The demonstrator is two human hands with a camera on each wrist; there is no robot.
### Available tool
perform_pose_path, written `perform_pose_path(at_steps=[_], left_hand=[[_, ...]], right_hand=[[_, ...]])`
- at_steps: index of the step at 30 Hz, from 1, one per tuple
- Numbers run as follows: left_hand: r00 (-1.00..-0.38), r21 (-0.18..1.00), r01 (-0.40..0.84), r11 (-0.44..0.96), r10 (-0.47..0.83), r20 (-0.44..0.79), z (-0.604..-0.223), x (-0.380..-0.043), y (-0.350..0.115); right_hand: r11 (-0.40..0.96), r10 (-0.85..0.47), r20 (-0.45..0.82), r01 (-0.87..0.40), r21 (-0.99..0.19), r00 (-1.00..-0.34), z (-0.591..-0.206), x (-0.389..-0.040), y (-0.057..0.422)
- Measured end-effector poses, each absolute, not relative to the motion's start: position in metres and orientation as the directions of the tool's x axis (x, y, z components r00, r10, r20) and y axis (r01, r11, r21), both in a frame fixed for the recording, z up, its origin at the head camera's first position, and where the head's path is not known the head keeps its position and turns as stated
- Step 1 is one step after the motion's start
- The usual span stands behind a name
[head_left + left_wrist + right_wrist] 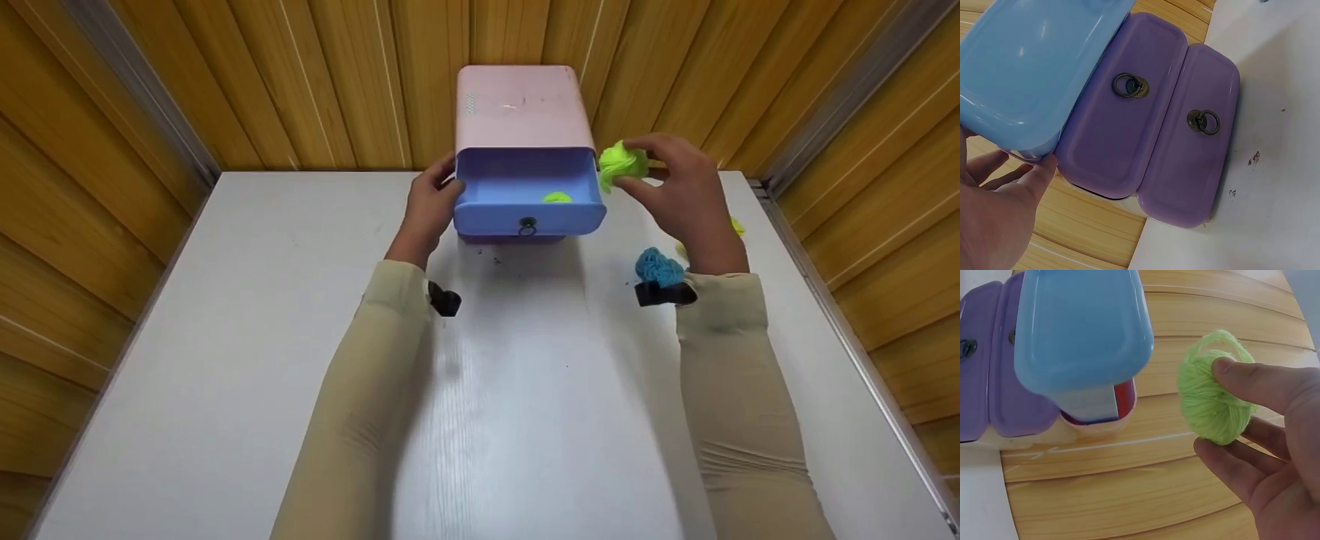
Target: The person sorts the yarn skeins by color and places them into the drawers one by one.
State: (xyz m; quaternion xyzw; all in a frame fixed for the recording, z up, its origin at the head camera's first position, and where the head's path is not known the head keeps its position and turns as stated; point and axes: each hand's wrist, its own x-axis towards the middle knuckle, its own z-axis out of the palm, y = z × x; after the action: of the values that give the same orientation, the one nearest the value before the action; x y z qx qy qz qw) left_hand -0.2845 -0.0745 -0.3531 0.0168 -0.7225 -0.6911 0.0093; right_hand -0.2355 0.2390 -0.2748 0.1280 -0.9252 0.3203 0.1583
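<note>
My right hand pinches a yellow-green yarn ball between thumb and fingers, just right of the drawer. A loose loop of strand stands up from the ball in the right wrist view. The blue top drawer of a small pink cabinet is pulled out. Inside it, a yellow-green piece shows partly above the front panel. My left hand rests against the left side of the drawer; in the left wrist view its fingers touch near the drawer's edge.
Two purple drawers with ring pulls sit closed below the blue one. A blue yarn ball lies on the white table near my right cuff. Something yellow is mostly hidden behind my right wrist. Wood-patterned walls stand around the table.
</note>
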Motion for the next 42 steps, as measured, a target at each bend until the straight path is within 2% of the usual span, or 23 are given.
perform_pose_path(at_steps=[9, 28, 42], left_hand=[[-0.999, 1.000, 0.011, 0.023, -0.030, 0.012, -0.353, -0.287, -0.072], [-0.998, 0.999, 0.039, 0.032, -0.054, 0.040, -0.355, -0.287, -0.070], [-0.998, 1.000, 0.014, 0.016, -0.055, 0.015, -0.353, -0.289, -0.069]], right_hand=[[0.737, -0.166, 0.392, -0.378, -0.560, -0.905, -0.273, -0.247, 0.216], [0.669, -0.288, 0.487, -0.537, -0.514, -0.825, -0.288, -0.259, 0.179], [0.673, -0.352, 0.462, -0.563, -0.480, -0.814, -0.294, -0.259, 0.163]])
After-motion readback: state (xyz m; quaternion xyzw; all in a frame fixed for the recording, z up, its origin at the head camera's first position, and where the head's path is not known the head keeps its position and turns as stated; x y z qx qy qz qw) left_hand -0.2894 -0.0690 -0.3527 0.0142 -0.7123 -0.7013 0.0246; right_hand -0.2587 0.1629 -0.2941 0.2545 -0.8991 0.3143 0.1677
